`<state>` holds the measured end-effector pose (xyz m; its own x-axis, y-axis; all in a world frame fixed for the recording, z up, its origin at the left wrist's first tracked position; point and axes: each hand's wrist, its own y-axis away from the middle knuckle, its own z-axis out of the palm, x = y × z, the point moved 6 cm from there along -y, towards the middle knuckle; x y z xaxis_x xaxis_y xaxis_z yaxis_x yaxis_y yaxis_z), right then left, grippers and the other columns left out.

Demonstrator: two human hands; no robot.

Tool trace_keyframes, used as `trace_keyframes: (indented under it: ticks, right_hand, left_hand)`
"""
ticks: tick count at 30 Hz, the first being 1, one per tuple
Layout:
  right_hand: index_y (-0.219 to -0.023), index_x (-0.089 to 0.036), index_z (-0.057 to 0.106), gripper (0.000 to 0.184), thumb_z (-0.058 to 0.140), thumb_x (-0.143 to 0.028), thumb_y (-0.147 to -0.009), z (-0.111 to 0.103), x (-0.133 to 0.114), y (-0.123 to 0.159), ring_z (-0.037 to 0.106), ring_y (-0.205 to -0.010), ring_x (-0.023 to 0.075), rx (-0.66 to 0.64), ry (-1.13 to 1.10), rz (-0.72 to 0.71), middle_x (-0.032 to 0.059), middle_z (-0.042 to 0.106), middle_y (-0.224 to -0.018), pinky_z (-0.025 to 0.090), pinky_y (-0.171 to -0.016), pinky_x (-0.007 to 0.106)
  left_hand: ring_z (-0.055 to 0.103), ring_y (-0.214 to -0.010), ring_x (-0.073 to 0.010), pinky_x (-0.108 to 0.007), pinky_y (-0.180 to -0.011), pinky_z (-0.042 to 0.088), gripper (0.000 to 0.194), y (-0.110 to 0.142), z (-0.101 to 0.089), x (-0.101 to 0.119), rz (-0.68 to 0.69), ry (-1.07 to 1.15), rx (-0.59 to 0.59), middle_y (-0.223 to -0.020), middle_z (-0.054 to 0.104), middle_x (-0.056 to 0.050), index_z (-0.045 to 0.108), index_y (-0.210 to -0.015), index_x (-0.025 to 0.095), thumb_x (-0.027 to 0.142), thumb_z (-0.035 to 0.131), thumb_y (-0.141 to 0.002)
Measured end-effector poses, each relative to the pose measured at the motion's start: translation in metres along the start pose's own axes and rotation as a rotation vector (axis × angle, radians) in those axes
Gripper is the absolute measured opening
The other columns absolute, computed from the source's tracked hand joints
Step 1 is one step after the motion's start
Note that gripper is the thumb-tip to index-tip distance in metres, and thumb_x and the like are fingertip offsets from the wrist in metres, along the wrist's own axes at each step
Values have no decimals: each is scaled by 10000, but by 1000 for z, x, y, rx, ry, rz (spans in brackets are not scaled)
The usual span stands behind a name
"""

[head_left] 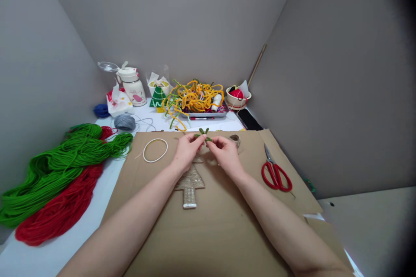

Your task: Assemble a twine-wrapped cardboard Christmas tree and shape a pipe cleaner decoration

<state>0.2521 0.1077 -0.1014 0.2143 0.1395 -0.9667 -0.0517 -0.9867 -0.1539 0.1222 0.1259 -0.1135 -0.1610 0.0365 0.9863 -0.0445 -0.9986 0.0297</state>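
Between both hands, above the far part of the cardboard sheet (208,242), is a small green fuzzy piece (203,131) with several short arms, like a star or bow. My left hand (188,151) pinches its left side with thumb and fingers. Its right side is pinched by my right hand (225,152). Just below the left hand lies a tree shape wrapped in brown twine (190,181), its trunk ending in a white tip; its top is partly hidden by that hand. Behind the right hand sits a small roll of twine (234,139).
Red-handled scissors (275,175) lie on the right, a white ring (155,150) on the left. Green yarn (61,156) and red yarn (61,210) fill the left edge. A tray of yellow yarn (198,97), a bottle (134,88) and a bowl (238,98) stand behind.
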Motion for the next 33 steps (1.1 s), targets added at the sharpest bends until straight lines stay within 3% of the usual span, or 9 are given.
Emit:
trace_keyframes:
  ticks: [8,13,20,23,27,33]
  right_hand:
    - [-650,-159,561,208,593,-358,-702,1,7,-3,395,-507,78,-90,-124,133,-29,501,-577,289,-474,205]
    - [-635,-164,552,161,585,-312,-688,-3,3,-6,388,-503,73,-239,-24,149,-47,484,-561,288,-492,210]
    - [-703,-160,590,143,558,-299,-692,-8,0,-2,386,-488,74,-427,121,163,-48,488,-562,269,-462,204]
    - [-710,-154,603,152,551,-296,-695,-12,-7,-2,396,-501,74,-401,183,117,-38,512,-584,288,-468,200]
    - [-682,-151,602,158,548,-298,-705,-13,-11,-5,438,-532,83,-332,229,42,-26,545,-597,343,-518,206]
    - [-769,-156,638,200,551,-334,-740,-11,-11,-5,530,-633,119,-266,199,-2,18,633,-722,405,-592,233]
  left_hand:
    - [459,-545,-67,-192,-490,314,223,2,4,4,-247,83,-139,-639,557,1,605,-665,123,306,715,-604]
    - [541,-703,-95,-203,-602,392,284,0,-3,13,-226,35,-179,-810,618,-15,651,-840,168,343,718,-626]
    - [496,-546,-74,-204,-529,370,249,2,-4,17,-172,-174,-324,-669,617,-10,660,-760,139,315,740,-605]
    - [550,-594,-96,-222,-575,413,284,4,-1,12,-233,-181,-377,-721,645,-35,666,-800,136,303,754,-588]
    - [522,-555,-73,-209,-557,410,293,5,-1,7,-303,-116,-300,-677,621,-17,664,-752,132,327,771,-561]
    - [467,-541,-56,-188,-521,371,259,5,1,8,-304,-26,-240,-649,571,12,634,-692,130,318,761,-567]
